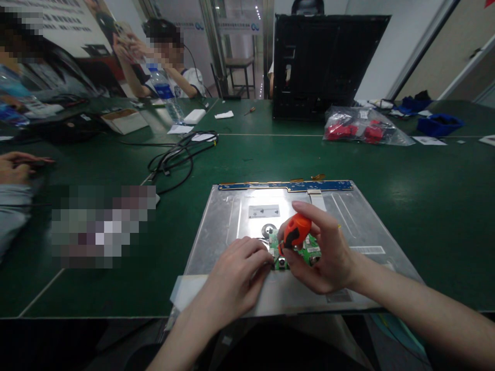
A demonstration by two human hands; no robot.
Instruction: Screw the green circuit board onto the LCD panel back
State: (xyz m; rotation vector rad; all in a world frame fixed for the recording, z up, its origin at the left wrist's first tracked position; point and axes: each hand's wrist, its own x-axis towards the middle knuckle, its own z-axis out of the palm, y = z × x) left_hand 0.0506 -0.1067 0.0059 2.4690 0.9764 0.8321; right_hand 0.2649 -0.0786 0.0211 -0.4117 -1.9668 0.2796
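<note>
The right hand (328, 257) is clamped around the stubby orange-and-black plastic handle of a screwdriver (296, 231), thumb and fingers wrapped about it, with the tool pointing down between the two hands. Directly under that hand lies a small green printed circuit board (311, 253), partly hidden by the fingers. The left hand (235, 278) sits just beside the right one, palm down and fingers bent, its fingertips touching the board's left edge; whether they pinch anything cannot be told. Both hands rest over a large flat silver metal panel (359, 226), which spreads out beneath and beyond them. A narrow blue circuit strip (286, 186) runs along the panel's edge farthest from the hands. The panel lies on a dark green table (425, 196). Beyond the left hand a loose black cable (178, 154) coils on the table, and well beyond the right hand are a clear plastic bag of red parts (363, 126) and an upright black monitor casing (325, 67). Far out to the left, another person's hand (15, 167) rests on the table.
</note>
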